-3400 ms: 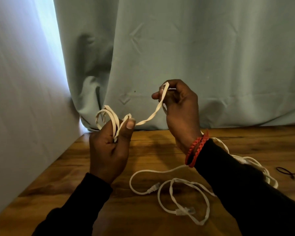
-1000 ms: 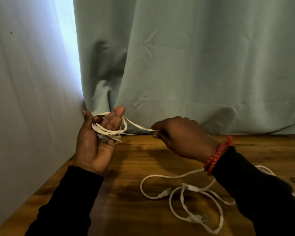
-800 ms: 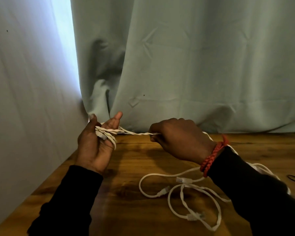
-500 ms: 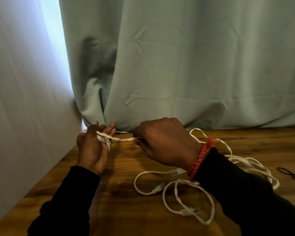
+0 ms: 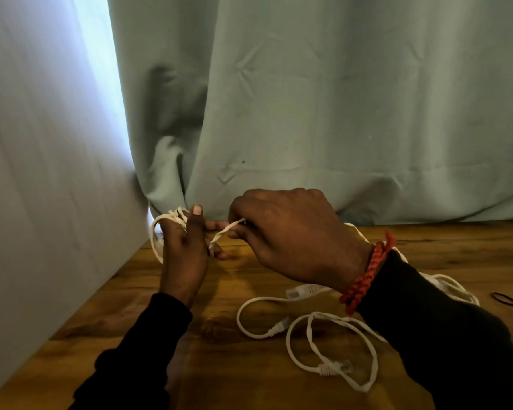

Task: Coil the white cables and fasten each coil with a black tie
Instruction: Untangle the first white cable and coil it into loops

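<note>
- Left hand (image 5: 184,253) grips coil (image 5: 172,220) of white cable, loops wound round its fingers, thumb up, held above table's far-left corner
- Right hand (image 5: 288,238) pinches a twisted run of the same cable (image 5: 224,233) just beside left hand, fingers curled
- Red bracelet (image 5: 365,279) on right wrist, black sleeves on both arms
- Loose cables (image 5: 332,344) lie on table (image 5: 225,380) near its front edge, under right forearm, three plugs showing
- More white cable (image 5: 456,291) trails behind right sleeve toward right edge
- Black tie (image 5: 507,301) lies at right edge, apart from the cables
- Curtain (image 5: 338,113) hangs behind table
</note>
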